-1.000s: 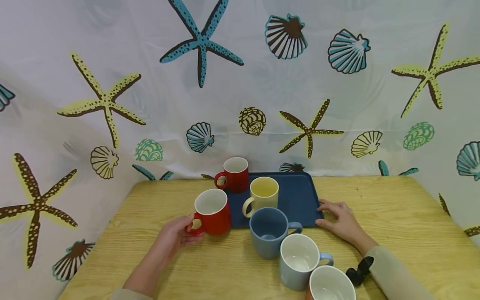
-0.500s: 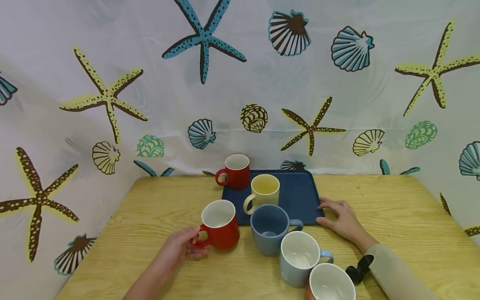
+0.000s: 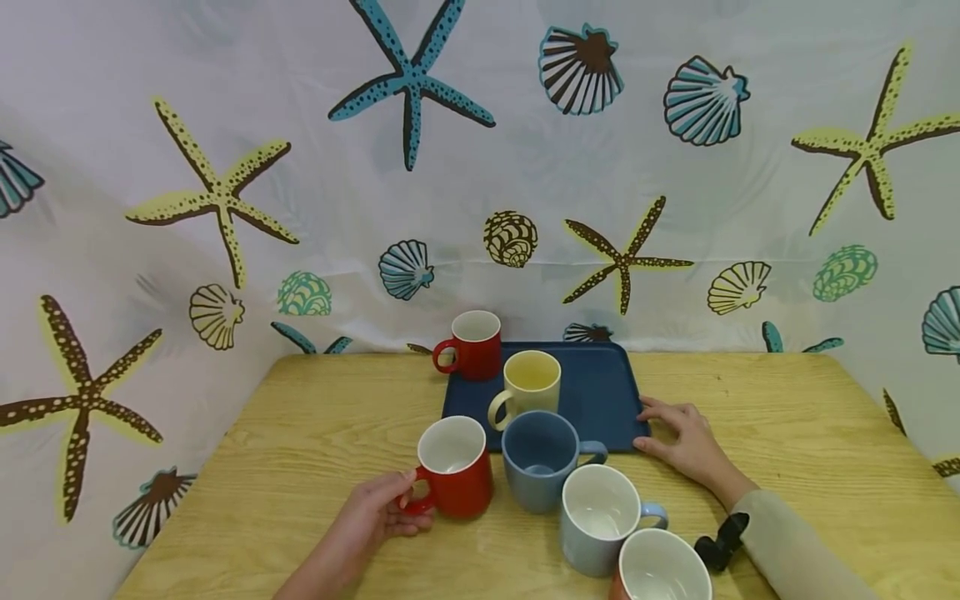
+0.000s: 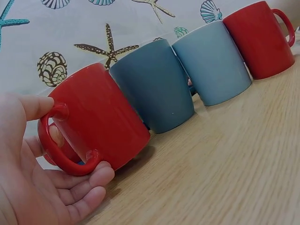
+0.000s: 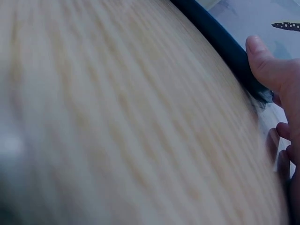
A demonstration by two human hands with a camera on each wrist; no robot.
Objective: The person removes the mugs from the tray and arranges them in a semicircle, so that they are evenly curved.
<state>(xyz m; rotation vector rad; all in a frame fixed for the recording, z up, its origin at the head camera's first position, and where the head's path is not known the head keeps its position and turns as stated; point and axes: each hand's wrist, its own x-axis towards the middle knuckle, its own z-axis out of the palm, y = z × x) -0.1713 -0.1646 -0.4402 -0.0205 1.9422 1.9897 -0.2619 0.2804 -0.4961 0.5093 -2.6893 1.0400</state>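
Observation:
In the head view my left hand (image 3: 378, 512) grips the handle of a red mug (image 3: 459, 492) with a white inside. The left wrist view shows fingers and thumb around that handle. The red mug stands upright at the left end of a slanting row, beside a blue mug (image 3: 536, 492). A light blue mug (image 3: 588, 546) and another red mug (image 4: 260, 42) continue the row toward the front right. My right hand (image 3: 686, 446) touches the right front corner of a dark blue tray (image 3: 600, 392) with thumb and fingertips.
A cream mug (image 3: 536, 400) and a red mug (image 3: 480, 358) stand on the left part of the tray, the red one at its back corner. Behind the wooden table (image 3: 315, 425) hangs a cloth (image 3: 480, 167) printed with starfish and shells.
My left hand has brought the red mug from the tray's left front side toward me and slightly right, next to the blue mug. The right hand stays at the tray's corner.

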